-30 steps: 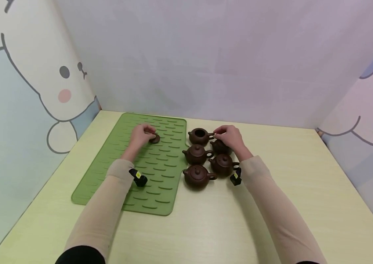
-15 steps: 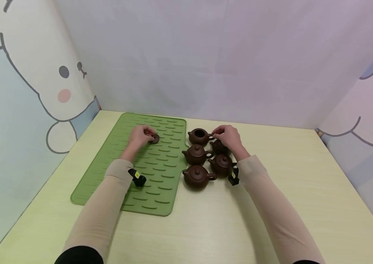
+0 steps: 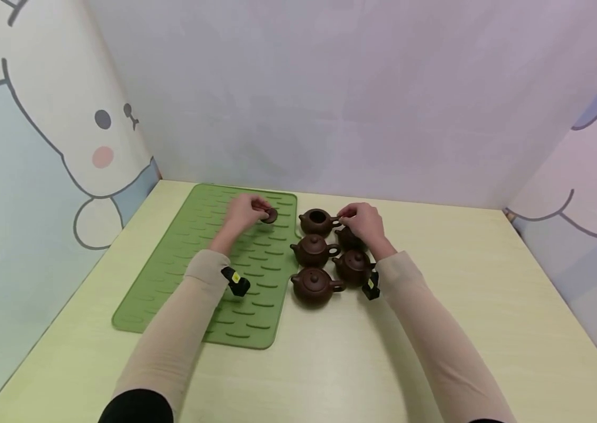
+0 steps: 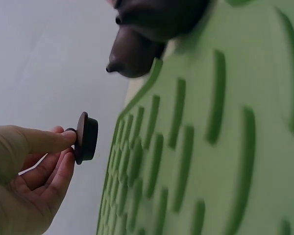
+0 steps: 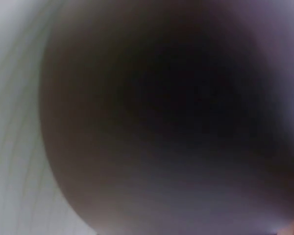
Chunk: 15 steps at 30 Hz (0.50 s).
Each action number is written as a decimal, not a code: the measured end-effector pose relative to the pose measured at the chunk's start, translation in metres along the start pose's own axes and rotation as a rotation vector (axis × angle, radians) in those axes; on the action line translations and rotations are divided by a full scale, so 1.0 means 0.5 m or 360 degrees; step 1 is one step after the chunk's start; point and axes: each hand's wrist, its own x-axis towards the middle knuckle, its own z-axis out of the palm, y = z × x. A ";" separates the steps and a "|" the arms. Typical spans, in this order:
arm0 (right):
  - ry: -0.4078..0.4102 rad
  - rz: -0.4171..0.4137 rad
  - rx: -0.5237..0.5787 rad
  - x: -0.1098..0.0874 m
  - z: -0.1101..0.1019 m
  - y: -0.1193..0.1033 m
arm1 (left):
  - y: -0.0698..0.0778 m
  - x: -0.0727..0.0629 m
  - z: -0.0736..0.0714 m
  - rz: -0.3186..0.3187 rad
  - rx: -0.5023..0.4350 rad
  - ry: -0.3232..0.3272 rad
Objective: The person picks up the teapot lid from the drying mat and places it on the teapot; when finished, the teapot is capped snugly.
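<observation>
In the head view my left hand [image 3: 242,212] is over the far part of the green mat [image 3: 224,247]. Its thumb and fingers pinch a dark brown teapot lid [image 4: 86,138] by the knob, and the left wrist view shows the lid held up off the mat. A lidless teapot [image 3: 309,227] stands just right of the mat, its round opening facing up. My right hand [image 3: 366,223] grips that teapot's handle. Under this hand sits another teapot [image 3: 348,239], partly hidden. The right wrist view is filled by a blurred dark teapot body [image 5: 137,122].
Three more lidded teapots stand close together nearer me: a left middle one [image 3: 312,251], a right one [image 3: 354,265] and a front one [image 3: 313,286]. All share the pale wooden table [image 3: 462,294]. A plain wall [image 3: 330,100] closes off the back.
My left hand has lifted the lid off the mat and carried it to the right, toward the lidless teapot. The right hand stays at the handle, and the teapots have hardly moved.
</observation>
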 end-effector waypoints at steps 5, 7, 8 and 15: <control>0.0017 0.0013 0.0000 -0.001 0.000 -0.001 | 0.040 0.009 0.028 0.0039 -0.0058 -0.0042; 0.0027 0.0018 -0.0003 0.000 0.001 0.000 | 0.054 0.010 0.040 0.0074 -0.0062 -0.0057; 0.0035 0.0017 -0.0005 0.000 0.002 0.000 | 0.059 0.012 0.047 0.0100 -0.0055 -0.0057; 0.0066 0.0003 0.0005 -0.001 0.010 0.001 | 0.090 0.027 0.096 0.0142 -0.0099 -0.0084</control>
